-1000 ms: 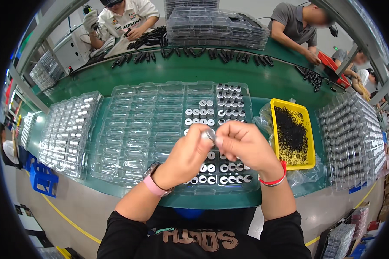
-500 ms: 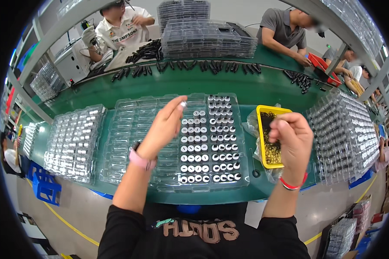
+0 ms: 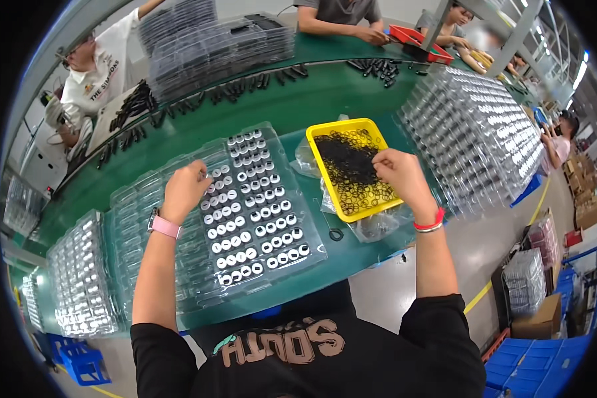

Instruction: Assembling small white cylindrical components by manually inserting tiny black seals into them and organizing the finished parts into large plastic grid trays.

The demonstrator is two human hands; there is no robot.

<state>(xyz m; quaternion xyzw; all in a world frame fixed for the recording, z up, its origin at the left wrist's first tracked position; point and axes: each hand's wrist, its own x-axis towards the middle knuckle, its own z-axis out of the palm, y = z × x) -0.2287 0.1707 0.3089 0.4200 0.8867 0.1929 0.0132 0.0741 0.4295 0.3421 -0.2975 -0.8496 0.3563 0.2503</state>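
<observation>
My left hand (image 3: 186, 190) hovers over a clear plastic tray (image 3: 306, 211), its fingers pinched. The small white-ended cylinder it held a moment before is mostly hidden by the fingertips. Rows of similar white-ended black cylinders (image 3: 229, 227) stand upright in the tray's right part; its left part has bare slots. At the right, my right hand (image 3: 404, 174) reaches into a yellow bin (image 3: 341, 207) of thin black rings (image 3: 347, 159). Thumb and finger close together at the pile's right side; whatever they grip is too small to make out.
A loose black ring (image 3: 336, 234) lies by crumpled clear plastic (image 3: 378, 225). Stacked filled trays stand right (image 3: 471, 132) and left (image 3: 83, 278). Black tubular parts (image 3: 242, 86) line the bench beyond, before more stacked trays (image 3: 219, 50). Co-workers sit across, one near a red bin (image 3: 421, 43).
The view has turned to the right. My right hand has gone from a closed fist above the yellow bin down to the rings. My left hand stays near the tray's top rows.
</observation>
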